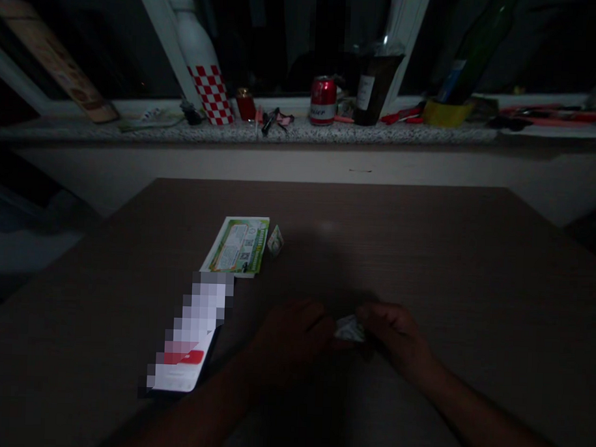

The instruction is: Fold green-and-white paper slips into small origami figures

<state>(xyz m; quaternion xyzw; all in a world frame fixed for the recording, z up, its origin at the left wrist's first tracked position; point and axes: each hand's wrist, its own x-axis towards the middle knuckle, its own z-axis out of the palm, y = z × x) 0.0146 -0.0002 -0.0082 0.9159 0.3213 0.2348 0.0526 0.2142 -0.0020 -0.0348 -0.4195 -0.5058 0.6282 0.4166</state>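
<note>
The scene is dim. My left hand (pixel 294 334) and my right hand (pixel 394 334) meet low over a brown wooden table (pixel 424 254), both pinched on a small folded piece of pale paper (pixel 349 328) held between them. The fingers of both hands are curled round its edges. Farther back on the table lies a stack of green-and-white printed sheets (pixel 237 245), with a small folded paper shape (pixel 276 240) just to its right. A lit phone (pixel 189 347) lies to the left of my left hand.
A stone windowsill (pixel 233 131) runs behind the table. It holds a white bottle with red checks (pixel 203 64), a red can (pixel 323 100), dark glass bottles (pixel 374 83), a yellow tape roll (pixel 446 112) and small tools. A board (pixel 54 58) leans at the left.
</note>
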